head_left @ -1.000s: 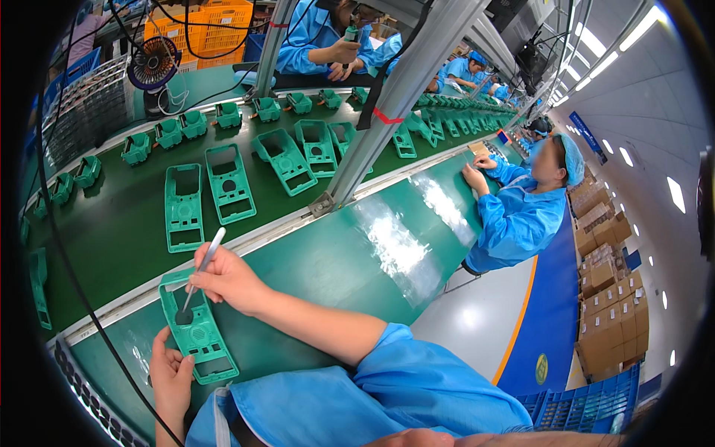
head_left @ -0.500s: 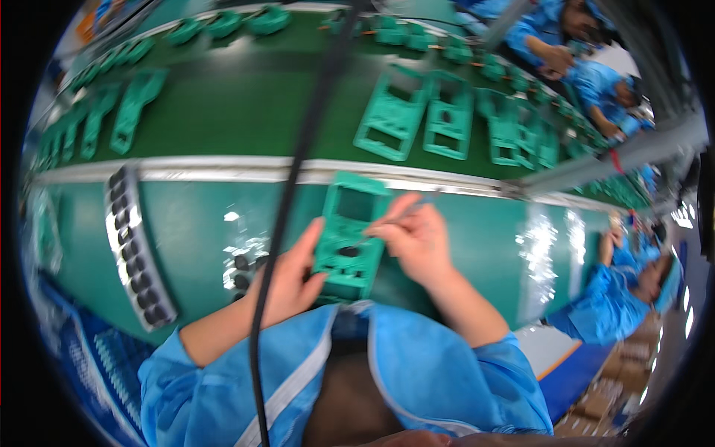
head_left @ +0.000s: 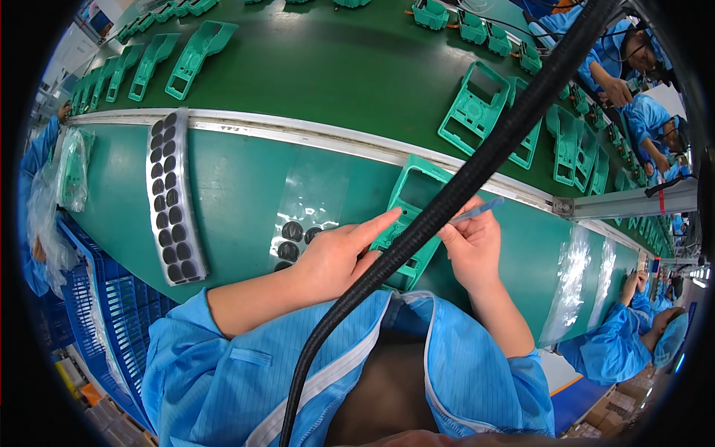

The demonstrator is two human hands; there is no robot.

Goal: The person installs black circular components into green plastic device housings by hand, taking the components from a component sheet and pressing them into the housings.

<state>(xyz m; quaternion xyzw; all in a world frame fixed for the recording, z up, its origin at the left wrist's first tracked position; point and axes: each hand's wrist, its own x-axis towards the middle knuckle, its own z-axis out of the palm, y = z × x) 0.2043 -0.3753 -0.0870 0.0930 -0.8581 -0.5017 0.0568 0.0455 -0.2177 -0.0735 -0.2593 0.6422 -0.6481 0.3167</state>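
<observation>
A green plastic housing point(head_left: 417, 185) with rectangular openings is in front of me, beside the conveyor's metal edge. My left hand point(head_left: 335, 257) is at its left side, index finger stretched onto its face and thumb lower down; its other fingers are mostly hidden. Pinched in my right hand point(head_left: 475, 242), at the housing's right side, is a pair of slim blue-grey tweezers point(head_left: 480, 209). A thick black cable point(head_left: 447, 201) crosses the view and hides the housing's middle and the tweezers' tips. Left of my left hand, black round pads point(head_left: 291, 230) lie on a clear sheet.
A strip of black round pads point(head_left: 173, 197) lies farther left. Green housings point(head_left: 477, 104) stand along the green conveyor point(head_left: 320, 82). Clear plastic sheets point(head_left: 570, 279) lie at right, near a co-worker's blue sleeve point(head_left: 607, 346). A blue crate point(head_left: 123, 316) is at lower left.
The view has swung, shifting the scene rightward and moving the cable across the housing. My left index finger now reaches onto the housing's face. The tweezers have moved from its middle toward its right edge.
</observation>
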